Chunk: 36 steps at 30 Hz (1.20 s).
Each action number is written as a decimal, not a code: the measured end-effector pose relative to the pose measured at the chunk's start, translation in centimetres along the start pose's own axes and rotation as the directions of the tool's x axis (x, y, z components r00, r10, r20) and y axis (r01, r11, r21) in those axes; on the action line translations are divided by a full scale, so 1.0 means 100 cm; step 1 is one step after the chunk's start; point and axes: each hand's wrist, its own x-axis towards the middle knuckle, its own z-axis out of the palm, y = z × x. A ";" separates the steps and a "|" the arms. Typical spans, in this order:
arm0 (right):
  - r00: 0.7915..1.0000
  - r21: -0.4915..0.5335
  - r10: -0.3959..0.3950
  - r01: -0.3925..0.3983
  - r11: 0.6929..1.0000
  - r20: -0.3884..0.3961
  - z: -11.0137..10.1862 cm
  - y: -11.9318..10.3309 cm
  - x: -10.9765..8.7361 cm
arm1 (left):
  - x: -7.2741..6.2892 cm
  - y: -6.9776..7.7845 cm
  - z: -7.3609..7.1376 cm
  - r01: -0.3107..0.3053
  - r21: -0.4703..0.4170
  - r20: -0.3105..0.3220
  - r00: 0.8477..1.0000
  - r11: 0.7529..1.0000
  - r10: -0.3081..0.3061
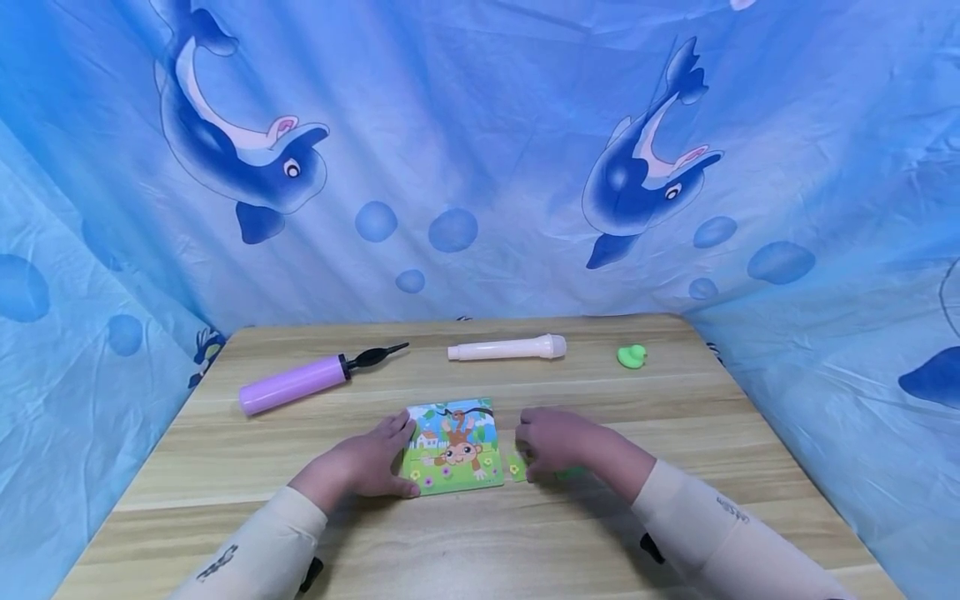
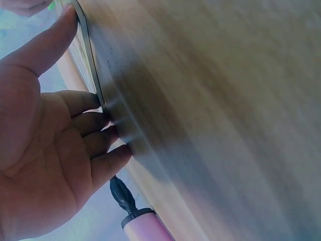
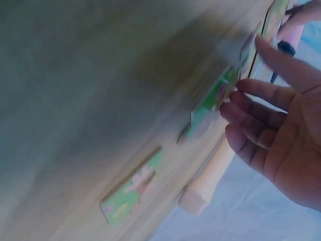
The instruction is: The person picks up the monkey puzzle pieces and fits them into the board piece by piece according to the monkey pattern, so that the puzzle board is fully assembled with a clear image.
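The picture board (image 1: pixel 454 450) lies flat on the tabletop (image 1: pixel 465 554) in front of me, its monkey, house and flowers face up; I can't tell whether a raised rim holds the picture in. My left hand (image 1: pixel 375 460) rests against its left edge, thumb and fingers apart. Just beyond its right edge, my right hand (image 1: pixel 555 443) bends over small loose pieces (image 1: pixel 516 468), fingertips touching one, thumb apart from the fingers. Farther back are a purple pump (image 1: pixel 296 385), a pale microphone (image 1: pixel 506 348) and a green duck (image 1: pixel 632 357).
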 end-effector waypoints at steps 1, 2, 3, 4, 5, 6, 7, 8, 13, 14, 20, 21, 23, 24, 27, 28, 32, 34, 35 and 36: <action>1.000 -0.016 -0.010 0.010 1.000 -0.011 0.001 -0.002 -0.001 | 0.000 0.000 0.000 0.000 0.000 -0.001 1.000 1.000 0.000; 1.000 -0.035 -0.016 0.015 0.999 -0.020 0.002 -0.003 -0.002 | 0.000 0.000 0.000 -0.002 0.002 -0.001 1.000 1.000 0.002; 0.999 -0.044 -0.020 0.019 0.999 -0.029 0.003 -0.004 -0.003 | 0.000 0.000 0.001 -0.003 0.003 -0.002 1.000 1.000 0.003; 0.999 -0.048 -0.023 0.021 0.999 -0.036 0.004 -0.005 -0.003 | 0.000 0.000 0.001 -0.004 0.003 -0.003 1.000 1.000 0.004; 0.999 -0.049 -0.023 0.021 0.999 -0.041 0.005 -0.005 -0.003 | 0.000 0.000 0.001 -0.004 0.002 -0.003 1.000 1.000 0.004; 0.999 -0.051 -0.023 0.021 0.998 -0.044 0.005 -0.006 -0.003 | 0.000 0.000 0.001 -0.004 0.001 -0.003 1.000 1.000 0.004; 0.999 -0.047 -0.023 0.021 0.999 -0.047 0.006 -0.006 -0.003 | 0.000 0.000 0.001 -0.004 0.000 -0.004 1.000 1.000 0.004; 0.999 -0.043 -0.023 0.021 0.999 -0.048 0.006 -0.006 -0.003 | 0.000 0.000 0.001 -0.004 -0.001 -0.004 1.000 1.000 0.004; 0.999 -0.005 -0.008 0.008 1.000 -0.040 0.006 -0.007 -0.003 | 0.000 0.000 0.001 -0.009 0.003 -0.009 1.000 1.000 0.009; 0.999 -0.004 -0.004 0.004 1.000 -0.037 0.006 -0.006 -0.003 | 0.000 0.000 0.001 -0.010 0.005 -0.010 1.000 1.000 0.010; 0.999 -0.019 -0.009 0.008 1.000 -0.044 0.007 -0.005 -0.002 | 0.000 0.000 0.001 -0.011 0.007 -0.011 1.000 1.000 0.011; 0.999 -0.020 -0.012 0.011 1.000 -0.047 0.007 -0.005 -0.003 | 0.000 0.000 0.001 -0.010 0.006 -0.010 1.000 1.000 0.010; 0.998 -0.011 -0.020 0.019 1.000 -0.054 0.007 -0.005 -0.003 | -0.001 0.000 0.000 -0.007 0.006 -0.008 1.000 1.000 0.007; 0.998 0.002 -0.019 0.019 1.000 -0.055 0.007 -0.004 -0.003 | -0.001 0.001 0.000 -0.006 0.007 -0.008 1.000 1.000 0.006; 0.998 0.086 -0.029 0.034 0.996 -0.058 0.006 -0.003 -0.003 | -0.002 0.001 0.000 -0.012 0.003 -0.010 1.000 1.000 0.012; 0.998 0.125 -0.036 0.043 0.991 -0.055 0.006 -0.003 -0.003 | -0.003 0.001 -0.001 -0.014 0.004 -0.010 1.000 1.000 0.014; 0.997 0.281 -0.076 0.078 0.956 -0.020 -0.001 -0.001 -0.003 | -0.003 0.001 0.000 -0.016 0.005 -0.009 1.000 1.000 0.016; 0.995 0.336 -0.098 0.095 0.937 -0.008 -0.006 0.000 -0.002 | -0.002 0.001 -0.001 -0.011 0.007 -0.005 1.000 1.000 0.011; 0.994 0.360 -0.111 0.107 0.927 -0.011 -0.010 0.000 -0.001 | -0.002 0.000 0.000 -0.009 0.006 -0.004 1.000 1.000 0.009; 0.992 0.378 -0.126 0.124 0.917 -0.020 -0.013 0.000 0.000 | -0.001 0.000 0.000 -0.007 0.007 -0.002 1.000 1.000 0.007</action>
